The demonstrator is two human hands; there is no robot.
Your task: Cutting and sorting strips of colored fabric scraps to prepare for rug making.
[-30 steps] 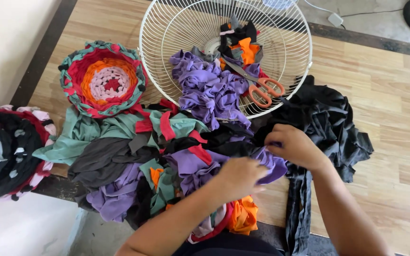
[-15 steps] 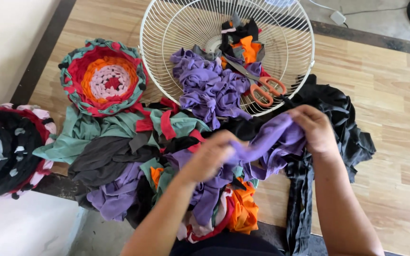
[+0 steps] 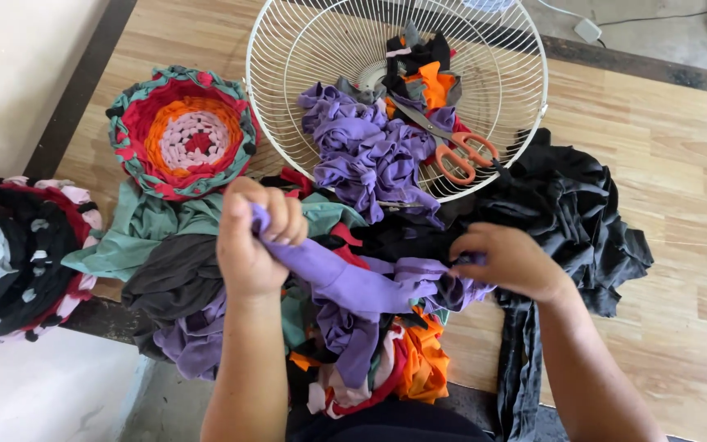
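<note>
Purple fabric strip [image 3: 353, 282] stretches between both hands over the heap of cloth scraps [image 3: 231, 278], just below the white wire fan guard [image 3: 288, 49]. The left hand [image 3: 257, 237] is fisted tight around one end of the strip, raised; the right hand [image 3: 507, 262] pinches the other end, closed on it, held apart from the left. Inside the fan guard lie more purple scraps [image 3: 362, 151] and orange-handled scissors [image 3: 460, 155]. Left of the guard sits a round braided mat [image 3: 183, 135]; black cloth [image 3: 570, 213] lies at the guard's lower right.
</note>
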